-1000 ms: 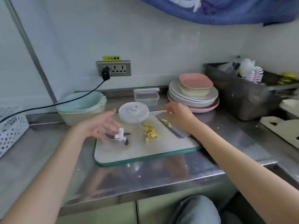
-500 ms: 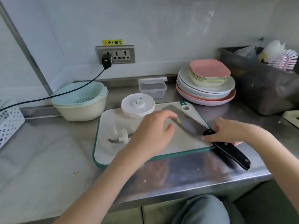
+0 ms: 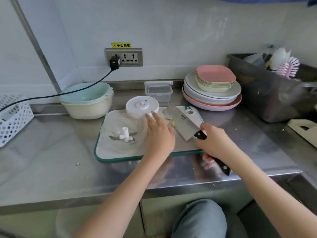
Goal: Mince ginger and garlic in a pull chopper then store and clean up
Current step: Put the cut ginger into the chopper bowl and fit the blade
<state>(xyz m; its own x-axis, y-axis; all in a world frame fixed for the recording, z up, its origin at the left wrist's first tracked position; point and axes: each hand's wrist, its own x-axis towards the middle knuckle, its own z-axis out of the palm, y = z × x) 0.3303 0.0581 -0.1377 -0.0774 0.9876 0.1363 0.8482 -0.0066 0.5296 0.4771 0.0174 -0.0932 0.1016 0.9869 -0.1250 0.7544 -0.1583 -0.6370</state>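
Our right hand is wrapped around the black handle of the knife. The flat blade lies on the cutting board, pointing away from us and to the left, with a few yellow bits on it. Our left hand rests flat on the board, fingers straight, holding nothing. The chopper bowl sits just left of that hand, on the board. The left hand is nearer the bowl, so we think the bits must go left.
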